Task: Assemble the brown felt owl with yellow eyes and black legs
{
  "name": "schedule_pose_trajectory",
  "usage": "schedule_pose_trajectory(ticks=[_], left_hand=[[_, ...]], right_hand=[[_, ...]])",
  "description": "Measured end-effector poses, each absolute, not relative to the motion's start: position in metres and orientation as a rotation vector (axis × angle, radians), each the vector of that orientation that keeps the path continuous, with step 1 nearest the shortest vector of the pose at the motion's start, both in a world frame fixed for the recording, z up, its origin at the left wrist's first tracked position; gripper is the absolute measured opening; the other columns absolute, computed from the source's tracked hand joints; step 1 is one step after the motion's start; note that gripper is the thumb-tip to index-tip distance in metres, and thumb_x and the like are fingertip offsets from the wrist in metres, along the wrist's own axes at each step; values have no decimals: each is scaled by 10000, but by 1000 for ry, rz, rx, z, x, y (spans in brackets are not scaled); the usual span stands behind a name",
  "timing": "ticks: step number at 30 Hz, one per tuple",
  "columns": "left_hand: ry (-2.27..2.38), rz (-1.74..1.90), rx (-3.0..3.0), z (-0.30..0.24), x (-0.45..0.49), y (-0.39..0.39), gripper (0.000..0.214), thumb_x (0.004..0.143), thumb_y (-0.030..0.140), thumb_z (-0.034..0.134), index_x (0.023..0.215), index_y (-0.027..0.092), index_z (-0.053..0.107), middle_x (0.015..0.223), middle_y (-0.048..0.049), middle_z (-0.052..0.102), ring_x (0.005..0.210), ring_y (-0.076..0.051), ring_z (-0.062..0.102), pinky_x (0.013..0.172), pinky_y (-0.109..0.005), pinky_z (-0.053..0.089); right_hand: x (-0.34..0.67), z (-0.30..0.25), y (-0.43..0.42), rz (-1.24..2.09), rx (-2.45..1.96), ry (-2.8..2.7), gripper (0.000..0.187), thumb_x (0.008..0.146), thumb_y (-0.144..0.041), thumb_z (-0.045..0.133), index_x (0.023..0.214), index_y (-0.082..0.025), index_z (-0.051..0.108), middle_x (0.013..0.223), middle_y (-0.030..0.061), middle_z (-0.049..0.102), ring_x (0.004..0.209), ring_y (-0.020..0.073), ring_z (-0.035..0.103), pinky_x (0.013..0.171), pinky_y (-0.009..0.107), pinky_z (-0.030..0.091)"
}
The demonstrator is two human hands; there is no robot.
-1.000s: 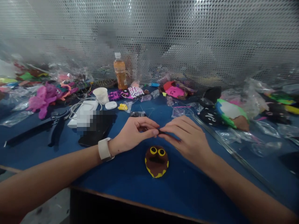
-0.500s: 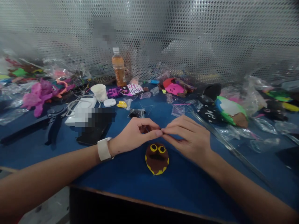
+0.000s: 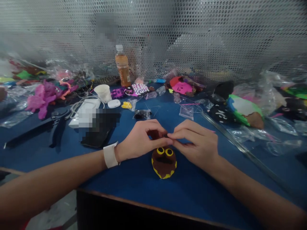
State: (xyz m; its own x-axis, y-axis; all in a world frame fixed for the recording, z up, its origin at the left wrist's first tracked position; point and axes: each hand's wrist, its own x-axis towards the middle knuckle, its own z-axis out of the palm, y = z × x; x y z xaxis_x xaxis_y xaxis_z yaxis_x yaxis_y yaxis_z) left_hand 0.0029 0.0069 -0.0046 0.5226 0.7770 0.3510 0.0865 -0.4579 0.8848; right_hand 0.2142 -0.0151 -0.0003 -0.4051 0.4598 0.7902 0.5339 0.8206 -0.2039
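Note:
My left hand (image 3: 146,138) and my right hand (image 3: 197,142) meet at the fingertips over the blue table. Thumbs and forefingers are pinched together around something dark and too small to make out. Just below them lies a brown clay figure (image 3: 165,166), flat and rounded, with yellow-ringed black eyes, a dark mouth and yellow patches along its rim. My left fingers overlap the space just above its eyes. A pale band is round my left wrist.
Left stand a black phone (image 3: 96,137), a white power bank with cable (image 3: 83,108), dark pliers (image 3: 57,124) and a white cup (image 3: 103,92). A drink bottle (image 3: 122,68) stands before the perforated metal panel (image 3: 168,32). Right lie a metal rod (image 3: 230,137), plastic bags and a green-rimmed clay piece (image 3: 247,111).
My hands stay pinched together and sit slightly closer to the brown figure, now covering its top edge. The whole view has shifted a little.

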Motion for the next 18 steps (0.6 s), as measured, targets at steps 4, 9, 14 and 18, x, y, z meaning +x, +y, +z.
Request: schedule_pose_trajectory(ticks=[4,9,14,18], left_hand=[[668,1020,1861,-4,1,10,156,935,259,762,841,135,753,832,-19,646,709,-93,568,618,-203,439],[663,989,1889,-3,-1,13,178,984,243,696,848,139,745,804,-5,624,661,-79,557,608,-201,444],[728,928,2063,-2,1,8,315,1044,254,605,762,140,689,823,-11,630,702,-86,578,633,-209,439],[747,994,2119,-1,1,7,261,1055,251,590,860,161,738,857,-16,664,721,-91,593,652,-214,451]], right_hand=[[218,0,-12,-78,-711,-2072,148,912,-156,781,1030,-244,771,949,37,771,805,164,732,714,301,600],[226,1,-6,2,-714,-2116,244,956,-130,723,1148,-273,774,1001,37,774,857,163,742,750,298,610],[227,-4,-6,-112,-728,-2203,243,965,-166,728,1194,-242,761,983,42,753,831,151,719,712,274,576],[229,0,-7,-263,-769,-2204,179,961,-168,738,1122,-239,770,953,27,768,779,135,706,653,255,541]])
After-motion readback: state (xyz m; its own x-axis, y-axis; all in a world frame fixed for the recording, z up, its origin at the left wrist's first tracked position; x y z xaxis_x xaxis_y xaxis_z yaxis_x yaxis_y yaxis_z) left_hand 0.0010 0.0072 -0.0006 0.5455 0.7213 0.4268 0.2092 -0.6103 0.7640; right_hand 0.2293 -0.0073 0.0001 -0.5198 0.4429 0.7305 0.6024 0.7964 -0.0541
